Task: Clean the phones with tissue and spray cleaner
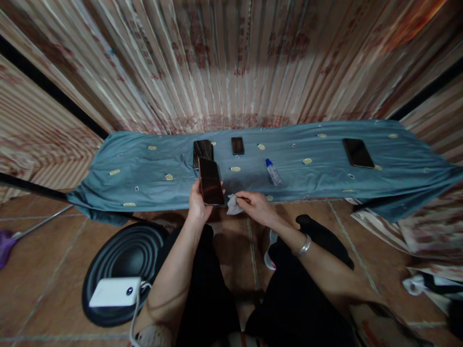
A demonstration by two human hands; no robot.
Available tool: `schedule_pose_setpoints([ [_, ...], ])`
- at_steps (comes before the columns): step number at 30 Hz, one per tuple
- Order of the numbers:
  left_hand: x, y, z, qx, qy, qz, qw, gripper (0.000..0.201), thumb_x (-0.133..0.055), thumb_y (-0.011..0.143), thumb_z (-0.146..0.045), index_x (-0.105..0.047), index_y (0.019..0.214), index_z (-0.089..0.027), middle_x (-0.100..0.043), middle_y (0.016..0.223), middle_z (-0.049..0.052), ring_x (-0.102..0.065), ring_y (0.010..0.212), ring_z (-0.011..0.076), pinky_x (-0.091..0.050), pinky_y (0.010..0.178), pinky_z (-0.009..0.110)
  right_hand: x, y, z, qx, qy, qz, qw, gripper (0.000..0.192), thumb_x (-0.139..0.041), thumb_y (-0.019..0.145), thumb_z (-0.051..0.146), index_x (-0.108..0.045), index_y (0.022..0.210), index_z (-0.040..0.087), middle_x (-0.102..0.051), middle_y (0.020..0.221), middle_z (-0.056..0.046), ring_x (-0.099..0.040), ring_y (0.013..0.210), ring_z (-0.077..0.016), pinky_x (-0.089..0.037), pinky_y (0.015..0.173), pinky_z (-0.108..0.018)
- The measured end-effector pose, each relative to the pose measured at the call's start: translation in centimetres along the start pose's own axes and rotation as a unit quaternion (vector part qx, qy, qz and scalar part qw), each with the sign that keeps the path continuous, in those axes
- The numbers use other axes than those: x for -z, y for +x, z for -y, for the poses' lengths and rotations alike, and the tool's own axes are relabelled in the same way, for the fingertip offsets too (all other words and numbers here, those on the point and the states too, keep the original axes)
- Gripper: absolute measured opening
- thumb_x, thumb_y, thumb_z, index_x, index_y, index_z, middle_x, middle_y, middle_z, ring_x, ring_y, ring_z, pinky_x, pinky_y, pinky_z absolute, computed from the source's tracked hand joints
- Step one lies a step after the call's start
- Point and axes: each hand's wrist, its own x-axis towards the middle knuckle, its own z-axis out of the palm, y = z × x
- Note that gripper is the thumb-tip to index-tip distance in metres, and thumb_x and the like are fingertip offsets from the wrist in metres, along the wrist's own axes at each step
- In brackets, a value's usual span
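Your left hand (197,205) gripped the phone (210,182), your right hand (255,205) pinched a cloth (233,206); a loose grip could drop the phone.

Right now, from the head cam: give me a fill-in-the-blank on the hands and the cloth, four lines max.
1. The left hand holds a ____ upright.
2. The right hand pinches a white ____.
3. The small bottle on the blue cloth has a ____ cap.
4. The right wrist wears a ____.

Missing words: phone; wipe; blue; bangle
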Motion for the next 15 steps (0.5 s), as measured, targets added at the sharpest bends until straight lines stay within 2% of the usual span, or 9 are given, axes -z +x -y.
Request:
schedule_pose_setpoints([
  [4, -0.6, -0.4, 0.7, 0.018, 0.016, 0.01, 1.0, 0.043, -0.033, 0.099, -0.04, -0.066, 0.106, -0.014, -0.074, 0.078, 0.009, -0.073, 0.071, 0.0218, -0.06, 0.072, 0.037, 1.1, 0.6, 0.2, 0.025, -0.059, -0.093, 0.994, 0.025, -0.054, 0.088, 0.024, -0.073, 0.104, 0.02, -0.077, 0.091, -0.003, -0.07, 0.08, -0.0187, -0.052, 0.075, -0.028],
  [7, -1.2, -0.9, 1.4, 0.048, 0.026, 0.004, 0.998, 0.04, -0.033, 0.1, -0.039, -0.067, 0.102, -0.016, -0.073, 0.074, 0.006, -0.072, 0.072, 0.0204, -0.06, 0.074, 0.037, 1.7, 1.6, 0.1, 0.029, -0.069, -0.136, 0.988, 0.028, -0.053, 0.089, 0.024, -0.073, 0.109, 0.02, -0.077, 0.104, -0.006, -0.071, 0.092, -0.022, -0.054, 0.084, -0.033],
  [9, -1.5, -1.2, 1.9, 0.073, 0.036, 0.002, 0.997, 0.036, -0.035, 0.1, -0.036, -0.066, 0.105, -0.019, -0.072, 0.074, 0.003, -0.072, 0.075, 0.0205, -0.06, 0.077, 0.041, 2.1, 2.4, 0.0, 0.039, -0.079, -0.162, 0.983, 0.03, -0.052, 0.09, 0.025, -0.072, 0.111, 0.019, -0.076, 0.111, -0.007, -0.071, 0.099, -0.0233, -0.054, 0.09, -0.036],
  [12, -1.8, -1.7, 2.6, 0.101, 0.075, 0.02, 0.992, 0.037, -0.036, 0.1, -0.039, -0.065, 0.112, -0.019, -0.073, 0.08, 0.005, -0.073, 0.084, 0.0227, -0.06, 0.079, 0.044, 2.8, 3.7, -0.3, 0.064, -0.106, -0.194, 0.973, 0.032, -0.048, 0.092, 0.022, -0.07, 0.115, 0.019, -0.073, 0.117, -0.009, -0.068, 0.108, -0.0239, -0.052, 0.097, -0.039],
  [15, -1.8, -1.8, 3.5, 0.11, 0.107, 0.034, 0.988, 0.039, -0.038, 0.099, -0.04, -0.064, 0.118, -0.019, -0.075, 0.093, 0.008, -0.072, 0.089, 0.023, -0.061, 0.077, 0.041, 3.2, 4.9, -0.5, 0.096, -0.15, -0.189, 0.966, 0.034, -0.045, 0.093, 0.018, -0.067, 0.119, 0.019, -0.071, 0.121, -0.009, -0.064, 0.114, -0.024, -0.048, 0.103, -0.043],
])
